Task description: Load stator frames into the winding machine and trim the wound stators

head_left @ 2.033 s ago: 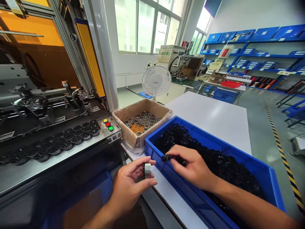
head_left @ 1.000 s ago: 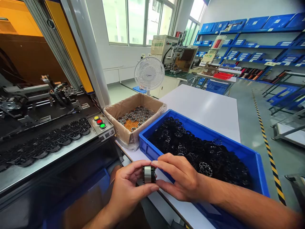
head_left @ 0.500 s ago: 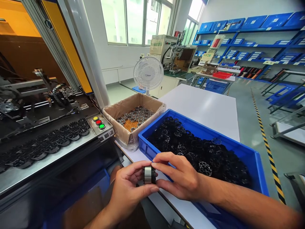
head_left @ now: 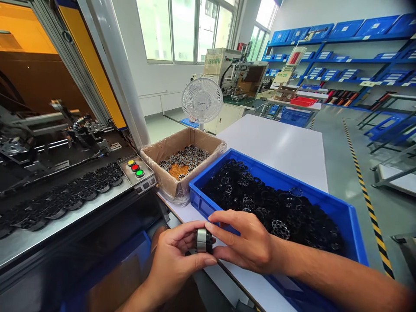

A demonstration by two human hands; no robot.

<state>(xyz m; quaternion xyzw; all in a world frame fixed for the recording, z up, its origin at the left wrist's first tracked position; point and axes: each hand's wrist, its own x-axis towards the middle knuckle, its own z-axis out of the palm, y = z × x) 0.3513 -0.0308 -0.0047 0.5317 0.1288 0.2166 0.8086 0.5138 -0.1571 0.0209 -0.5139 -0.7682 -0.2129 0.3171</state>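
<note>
Holding short silver-banded black cylindrical part (head_left: 204,241) between thumb below and curled fingers above, with left hand (head_left: 177,249); closed lightly about its black end with right hand (head_left: 248,242) (near blue rectangular plastic bin (head_left: 352,229)).

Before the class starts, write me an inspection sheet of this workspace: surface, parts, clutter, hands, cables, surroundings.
Surface: white table, bearing blue bin and cardboard box.
Job's things: metal-banded part in hand; black parts heaped in the bin.
Clutter: dark round parts crowd the machine ledge.
Hands: left hand and right hand grip the banded part.
Cables: black cable at the far machine.
Surroundings: fan, blue shelving.
</note>
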